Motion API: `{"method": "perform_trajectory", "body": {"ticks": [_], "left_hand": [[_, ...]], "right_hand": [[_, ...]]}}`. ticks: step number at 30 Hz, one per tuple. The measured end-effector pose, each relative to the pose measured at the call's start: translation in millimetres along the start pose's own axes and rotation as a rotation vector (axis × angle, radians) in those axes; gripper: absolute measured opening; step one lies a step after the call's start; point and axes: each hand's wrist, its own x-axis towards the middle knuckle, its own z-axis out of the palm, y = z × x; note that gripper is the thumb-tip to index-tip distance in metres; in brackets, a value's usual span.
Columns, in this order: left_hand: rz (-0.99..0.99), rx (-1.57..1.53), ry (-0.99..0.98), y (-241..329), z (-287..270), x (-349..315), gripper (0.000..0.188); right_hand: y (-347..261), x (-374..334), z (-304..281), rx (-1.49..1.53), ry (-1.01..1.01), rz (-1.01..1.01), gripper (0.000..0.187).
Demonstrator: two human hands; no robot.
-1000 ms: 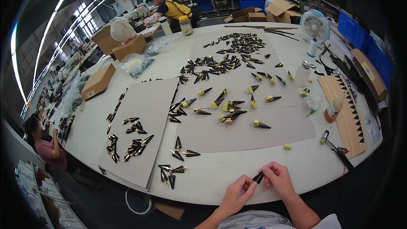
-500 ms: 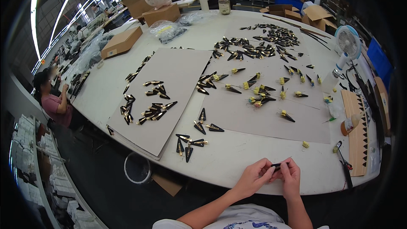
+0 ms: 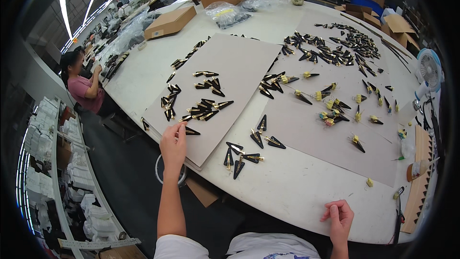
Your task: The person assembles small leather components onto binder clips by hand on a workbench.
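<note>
My left hand [image 3: 173, 146] reaches over the near left edge of a stacked grey board [image 3: 230, 62]. Its thumb and fingers pinch the gold end of a black triangular hair clip [image 3: 192, 131], which lies at the board surface. Beyond it, a loose group of similar clips [image 3: 203, 110] rests on the board. My right hand [image 3: 338, 217] hovers by the table's near edge, fingers loosely curled and nothing visible in them. Several more clips [image 3: 238, 157] lie on the white table between the hands. Farther right, some clips carry small yellow clamps [image 3: 331, 108].
A large pile of clips [image 3: 330, 45] covers the far part of another grey board. To the right are a small fan [image 3: 430, 67], an orange-capped bottle [image 3: 416, 169] and a wooden strip [image 3: 416, 196]. A person in pink [image 3: 85, 86] sits at the left. Cardboard boxes [image 3: 170, 22] stand far left.
My hands were together at the near edge, holding a black clip. The left has carried a clip left to the board; the right has come away empty. The view has turned left.
</note>
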Motion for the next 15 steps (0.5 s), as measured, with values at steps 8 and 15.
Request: {"method": "perform_trajectory", "body": {"ticks": [8, 15], "left_hand": [[0.326, 0.109, 0.159, 7, 26, -13, 0.030], [0.351, 0.073, 0.115, 9, 22, -38, 0.033]], "right_hand": [[-48, 3, -19, -0.075, 0.035, -0.169, 0.034], [-169, -33, 16, 0.723, -0.094, -0.698, 0.032]]}}
